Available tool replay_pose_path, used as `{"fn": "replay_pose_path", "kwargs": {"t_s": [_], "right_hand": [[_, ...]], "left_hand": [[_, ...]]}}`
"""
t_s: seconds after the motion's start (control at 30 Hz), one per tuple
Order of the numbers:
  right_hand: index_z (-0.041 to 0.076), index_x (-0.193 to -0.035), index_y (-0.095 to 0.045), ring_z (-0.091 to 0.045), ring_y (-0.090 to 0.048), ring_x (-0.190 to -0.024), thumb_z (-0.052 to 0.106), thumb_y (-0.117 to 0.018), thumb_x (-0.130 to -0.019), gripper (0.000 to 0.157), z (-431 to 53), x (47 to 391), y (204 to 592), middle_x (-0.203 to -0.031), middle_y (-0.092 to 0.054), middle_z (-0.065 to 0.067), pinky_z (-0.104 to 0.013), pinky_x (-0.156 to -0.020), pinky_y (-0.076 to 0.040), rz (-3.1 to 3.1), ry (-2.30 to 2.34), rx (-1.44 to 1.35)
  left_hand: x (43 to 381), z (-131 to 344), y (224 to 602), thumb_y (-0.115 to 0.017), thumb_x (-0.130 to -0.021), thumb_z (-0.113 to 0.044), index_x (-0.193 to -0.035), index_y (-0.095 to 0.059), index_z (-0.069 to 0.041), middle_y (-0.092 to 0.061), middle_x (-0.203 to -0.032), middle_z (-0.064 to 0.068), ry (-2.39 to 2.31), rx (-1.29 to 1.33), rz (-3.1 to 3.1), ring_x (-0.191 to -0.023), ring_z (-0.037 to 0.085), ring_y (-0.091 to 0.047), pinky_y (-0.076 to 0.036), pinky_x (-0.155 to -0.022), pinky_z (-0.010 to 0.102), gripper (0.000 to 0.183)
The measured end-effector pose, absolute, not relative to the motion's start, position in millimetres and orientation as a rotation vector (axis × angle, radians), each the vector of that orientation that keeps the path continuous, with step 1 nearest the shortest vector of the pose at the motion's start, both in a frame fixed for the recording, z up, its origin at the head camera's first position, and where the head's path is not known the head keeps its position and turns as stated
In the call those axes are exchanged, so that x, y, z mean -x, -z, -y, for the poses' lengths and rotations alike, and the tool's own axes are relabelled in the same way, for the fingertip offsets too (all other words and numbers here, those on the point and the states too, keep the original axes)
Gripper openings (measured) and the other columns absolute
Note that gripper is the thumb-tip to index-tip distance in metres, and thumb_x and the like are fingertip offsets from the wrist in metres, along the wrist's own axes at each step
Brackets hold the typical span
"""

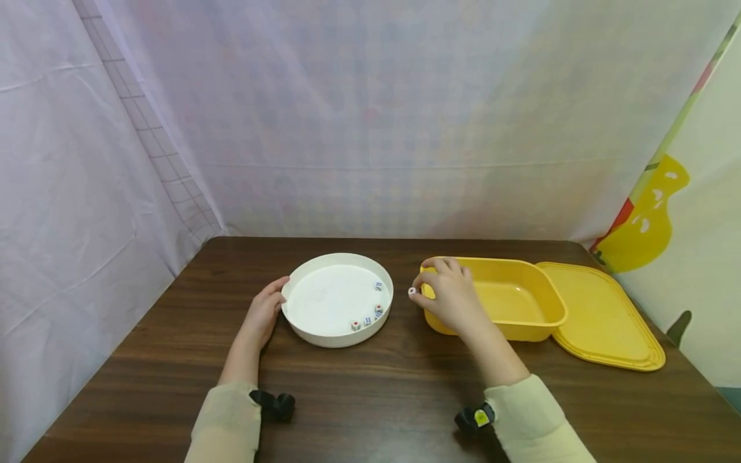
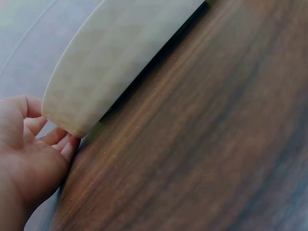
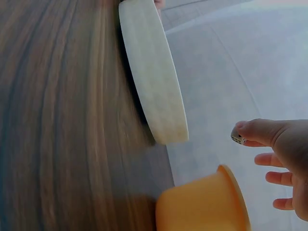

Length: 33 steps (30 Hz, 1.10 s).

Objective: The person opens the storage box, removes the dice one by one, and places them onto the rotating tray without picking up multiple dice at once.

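A round white tray (image 1: pixel 318 302) sits on the table, with several dice (image 1: pixel 367 321) lying along the right side of its floor. My left hand (image 1: pixel 263 313) grips the tray's left edge. In the left wrist view the thumb is at the rim and the other fingers reach to the bottom of the patterned wall (image 2: pixel 101 62). Between thumb and index finger, my right hand (image 1: pixel 451 297) pinches one die (image 1: pixel 412 292), also visible as a dotted die (image 3: pixel 237 135) in the right wrist view. That hand is over the left end of a yellow container (image 1: pixel 521 331), with the die just outside its rim.
A yellow lid (image 1: pixel 613 321) lies to the right of the container, partly beneath its edge. The dark wooden table (image 1: pixel 359 405) extends in front. A pale curtain (image 1: pixel 370 128) hangs behind the table's back edge.
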State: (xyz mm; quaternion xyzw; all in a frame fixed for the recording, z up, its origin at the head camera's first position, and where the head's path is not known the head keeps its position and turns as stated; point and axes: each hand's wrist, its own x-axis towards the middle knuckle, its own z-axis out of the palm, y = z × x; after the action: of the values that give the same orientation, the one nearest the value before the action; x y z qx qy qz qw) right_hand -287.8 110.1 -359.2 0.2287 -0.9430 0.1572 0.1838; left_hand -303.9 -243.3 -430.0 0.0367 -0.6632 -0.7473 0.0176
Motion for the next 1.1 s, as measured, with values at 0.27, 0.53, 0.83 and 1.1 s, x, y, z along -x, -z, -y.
{"fn": "replay_pose_path", "kwargs": {"t_s": [0.27, 0.53, 0.83, 1.1], "right_hand": [[0.018, -0.084, -0.071, -0.036, -0.042, -0.114, 0.035, -0.074, -0.082, 0.017, -99, 285, 365, -0.121, -0.057, -0.011, -0.054, -0.088, -0.032, 2.614, -0.458, -0.672], [0.017, -0.085, -0.071, -0.035, -0.043, -0.112, 0.031, -0.076, -0.08, 0.015, -89, 286, 369, -0.118, -0.058, -0.012, -0.053, -0.086, -0.033, 2.568, -0.477, -0.709], [0.017, -0.085, -0.072, -0.034, -0.044, -0.113, 0.028, -0.077, -0.079, 0.014, -72, 284, 366, -0.119, -0.058, -0.01, -0.052, -0.089, -0.033, 2.569, -0.504, -0.733], [0.018, -0.084, -0.071, -0.031, -0.045, -0.111, 0.028, -0.078, -0.078, 0.013, -59, 286, 370, -0.115, -0.059, -0.008, -0.05, -0.086, -0.034, 2.545, -0.504, -0.764]], "left_hand": [[304, 242, 430, -0.035, -0.085, 0.008, -0.143, -0.035, 0.007, -0.032, -0.149, 0.019, 2.313, -0.096, 2.069, -0.128, 0.025, -0.035, -0.038, -0.087, 0.019, 0.057], [303, 243, 430, -0.035, -0.085, 0.008, -0.143, -0.035, 0.008, -0.031, -0.149, 0.019, 2.313, -0.099, 2.064, -0.127, 0.025, -0.035, -0.039, -0.086, 0.017, 0.058], [301, 244, 428, -0.035, -0.086, 0.007, -0.144, -0.035, 0.005, -0.031, -0.15, 0.017, 2.315, -0.12, 2.079, -0.128, 0.024, -0.035, -0.038, -0.085, 0.017, 0.058], [303, 243, 428, -0.035, -0.086, 0.008, -0.143, -0.036, 0.006, -0.032, -0.149, 0.017, 2.322, -0.107, 2.067, -0.127, 0.024, -0.036, -0.039, -0.084, 0.016, 0.058]]}}
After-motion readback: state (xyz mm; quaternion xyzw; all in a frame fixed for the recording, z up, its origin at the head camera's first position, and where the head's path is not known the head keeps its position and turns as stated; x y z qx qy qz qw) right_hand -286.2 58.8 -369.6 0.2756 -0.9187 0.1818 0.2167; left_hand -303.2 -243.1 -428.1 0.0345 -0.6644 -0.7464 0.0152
